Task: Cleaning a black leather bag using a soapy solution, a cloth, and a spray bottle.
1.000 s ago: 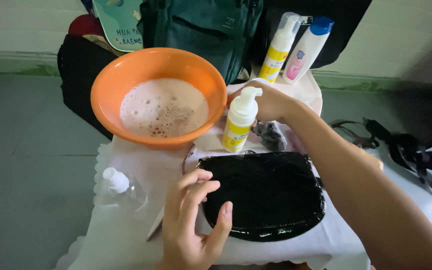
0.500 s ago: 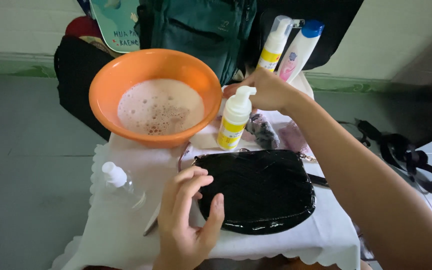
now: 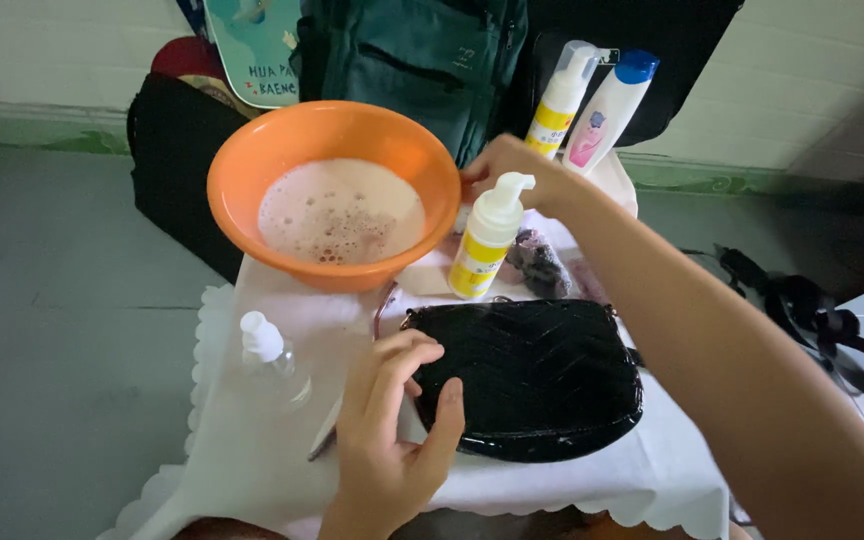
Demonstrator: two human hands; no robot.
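Yellow-labelled pump bottle [image 3: 487,236] beside orange bowl [image 3: 332,195]

My left hand [image 3: 387,440] sits low and near me, palm down, fingers loosely curled and spread, thumb angled out to the right. My right arm stretches far forward from the lower right corner, forearm bare and nearly straight. My right hand [image 3: 512,170] is at the far end, wrist bent slightly, fingers bunched and curled downward, not fully closed.
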